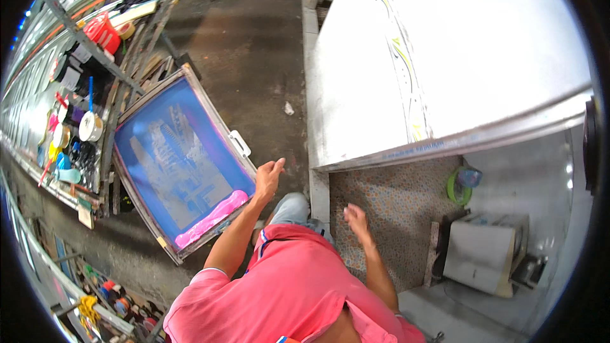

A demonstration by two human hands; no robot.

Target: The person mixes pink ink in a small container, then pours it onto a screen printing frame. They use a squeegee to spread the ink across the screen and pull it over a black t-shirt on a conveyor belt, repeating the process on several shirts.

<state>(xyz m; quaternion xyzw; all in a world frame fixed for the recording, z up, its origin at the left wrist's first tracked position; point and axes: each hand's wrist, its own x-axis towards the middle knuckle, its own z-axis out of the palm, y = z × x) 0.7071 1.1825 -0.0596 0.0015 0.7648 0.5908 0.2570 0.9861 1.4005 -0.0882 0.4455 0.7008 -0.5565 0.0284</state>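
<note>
My left hand (269,180) hangs in the air beside the right edge of a framed printing screen (210,97). Its fingers are loosely bent and a little apart, with nothing seen in them. The screen has blue mesh with a pale grey pattern. A thick band of pink ink (211,219) lies along its near end. A white handle (239,143) sits on the frame's right side, just beyond my left hand. Off to the right, my right hand (357,221) is held over the speckled floor, fingers half curled, also without anything visible in it.
A long white table (457,57) with thin green and black line prints stands at the right. Below its edge are a grey-white box-shaped device (480,255) and a green ring-shaped item (457,185). Ink tubs (91,126) and a red basket (101,33) crowd the left side.
</note>
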